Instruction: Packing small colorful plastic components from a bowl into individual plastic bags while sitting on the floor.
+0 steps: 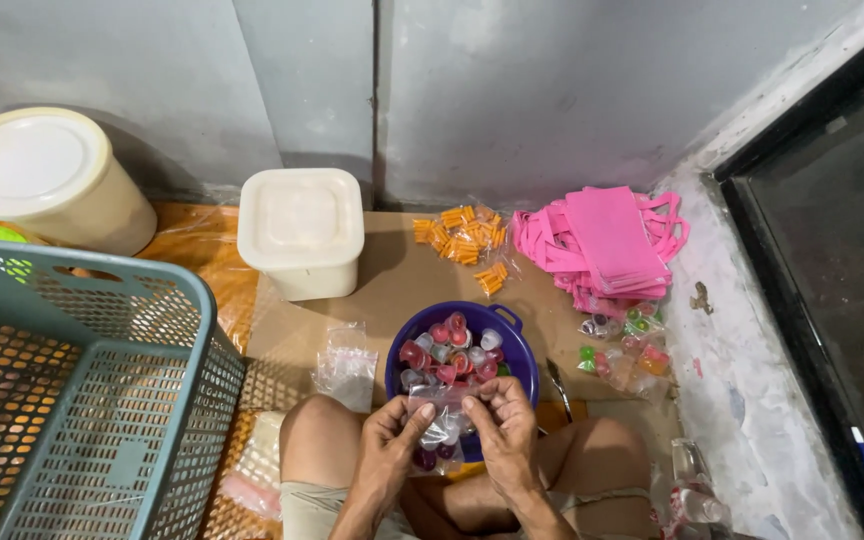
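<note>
While we pinch the small clear plastic bag (444, 420) of jelly cups above our lap, it sags, light and slippery.
Our left hand (389, 437) and right hand (501, 430) close fingertips on its top edge, the best hold, just before the purple plastic bowl (515, 352) of jelly cups.

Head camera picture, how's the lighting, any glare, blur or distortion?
Head view: soft, even light, with a dim shadow behind the round cream tub; slight sheen on the clear bag held by both hands, left and right; focus fairly sharp; wide-angle bending of the basket at the frame edge.
</note>
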